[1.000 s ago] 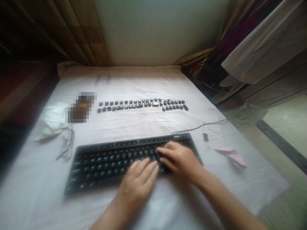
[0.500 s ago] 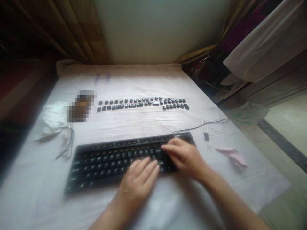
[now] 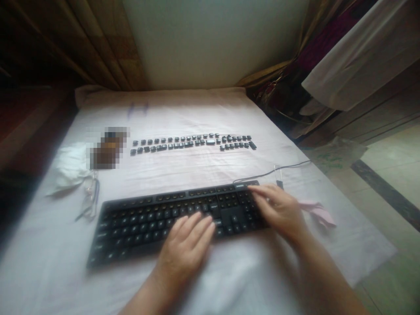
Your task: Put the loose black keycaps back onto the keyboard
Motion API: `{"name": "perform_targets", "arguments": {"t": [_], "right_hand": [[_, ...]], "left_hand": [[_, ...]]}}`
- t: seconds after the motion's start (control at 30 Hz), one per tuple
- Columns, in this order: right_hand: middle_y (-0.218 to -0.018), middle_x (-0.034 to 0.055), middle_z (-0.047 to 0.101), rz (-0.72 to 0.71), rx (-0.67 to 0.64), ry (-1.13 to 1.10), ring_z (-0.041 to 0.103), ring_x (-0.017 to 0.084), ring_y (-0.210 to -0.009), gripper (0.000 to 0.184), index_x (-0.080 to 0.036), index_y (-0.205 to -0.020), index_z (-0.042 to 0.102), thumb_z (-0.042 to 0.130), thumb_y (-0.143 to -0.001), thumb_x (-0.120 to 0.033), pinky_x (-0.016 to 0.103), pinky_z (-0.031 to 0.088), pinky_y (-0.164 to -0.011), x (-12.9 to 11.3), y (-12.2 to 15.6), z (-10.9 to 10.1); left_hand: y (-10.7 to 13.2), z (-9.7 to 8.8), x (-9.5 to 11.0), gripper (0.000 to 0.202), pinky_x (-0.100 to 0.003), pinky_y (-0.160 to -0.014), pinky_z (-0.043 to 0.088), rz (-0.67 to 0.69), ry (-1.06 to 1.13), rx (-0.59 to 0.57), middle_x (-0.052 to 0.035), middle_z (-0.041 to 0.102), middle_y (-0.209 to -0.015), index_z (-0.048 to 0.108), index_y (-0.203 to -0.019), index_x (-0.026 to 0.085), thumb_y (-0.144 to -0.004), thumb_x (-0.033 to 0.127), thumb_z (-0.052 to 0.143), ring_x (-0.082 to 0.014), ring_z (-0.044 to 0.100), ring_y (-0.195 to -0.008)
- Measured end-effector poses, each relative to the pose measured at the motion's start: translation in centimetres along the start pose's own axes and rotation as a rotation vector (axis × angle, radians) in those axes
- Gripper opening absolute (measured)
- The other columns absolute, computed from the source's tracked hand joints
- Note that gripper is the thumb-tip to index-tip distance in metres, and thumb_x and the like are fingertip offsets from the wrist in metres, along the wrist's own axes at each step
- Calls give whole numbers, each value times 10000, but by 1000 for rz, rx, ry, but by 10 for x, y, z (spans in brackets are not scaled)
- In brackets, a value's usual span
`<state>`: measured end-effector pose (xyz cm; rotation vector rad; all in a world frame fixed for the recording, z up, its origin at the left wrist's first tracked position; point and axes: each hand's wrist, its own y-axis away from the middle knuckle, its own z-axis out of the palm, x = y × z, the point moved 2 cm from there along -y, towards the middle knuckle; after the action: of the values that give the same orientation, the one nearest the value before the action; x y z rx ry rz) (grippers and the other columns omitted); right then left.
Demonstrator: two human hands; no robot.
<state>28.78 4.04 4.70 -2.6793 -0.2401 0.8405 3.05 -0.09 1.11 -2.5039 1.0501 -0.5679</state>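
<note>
A black keyboard [image 3: 144, 218] lies across the white sheet in front of me. My left hand [image 3: 187, 249] rests flat on its lower middle keys, fingers stretched out and holding nothing. My right hand [image 3: 278, 208] lies over the keyboard's right end, fingers extended towards the top corner, holding nothing. Two rows of loose black keycaps [image 3: 193, 143] are laid out on the sheet beyond the keyboard. The keyboard's cable [image 3: 288, 168] runs off to the right.
A white sheet [image 3: 210, 118] covers the table. Crumpled white cloth [image 3: 70, 168] and eyeglasses [image 3: 90, 199] lie at the left. A binder clip [image 3: 279, 177] and a pink cloth [image 3: 316, 212] sit by my right hand. Curtains and a wall stand behind; floor drops off right.
My right hand has slid from the keyboard's centre-right keys to its right end. My left hand has stayed on the lower middle keys.
</note>
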Motion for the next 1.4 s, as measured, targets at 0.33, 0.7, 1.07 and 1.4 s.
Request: {"name": "perform_targets", "arguments": {"t": [0.33, 0.7, 1.07, 1.4], "right_hand": [[-842, 49, 744, 163, 134, 184, 699, 208, -780, 234, -225, -911, 744, 531, -866, -311, 320, 562, -746, 53, 22, -27], [-882, 46, 754, 99, 161, 173, 713, 221, -832, 206, -256, -914, 729, 528, -882, -280, 345, 579, -774, 51, 10, -36], [-987, 58, 754, 109, -79, 221, 703, 194, -852, 260, -226, -1003, 764, 537, -878, -231, 310, 552, -790, 49, -77, 6], [-1184, 81, 724, 173, -307, 408, 666, 238, -1052, 417, -235, -1346, 592, 521, -939, -292, 317, 493, -874, 31, -148, 68]], "left_hand": [[-19, 6, -5, 528, -416, -1220, 132, -10, -77, -142, -26, 573, -1414, 558, -1356, 194, -920, 492, 576, -238, 426, -1375], [-21, 6, -2, 470, -432, -1203, 180, 1, -84, -63, -59, 595, -1387, 576, -1339, 170, -957, 439, 523, -248, 469, -1342], [-14, 5, -8, 456, -440, -1189, 213, -43, -70, -13, -69, 614, -1362, 592, -1318, 190, -946, 447, 538, -253, 487, -1326], [5, -3, -15, 314, -405, -1193, 245, -138, 2, 125, -35, 686, -1255, 661, -1209, 217, -949, 360, 558, -224, 553, -1255]]}}
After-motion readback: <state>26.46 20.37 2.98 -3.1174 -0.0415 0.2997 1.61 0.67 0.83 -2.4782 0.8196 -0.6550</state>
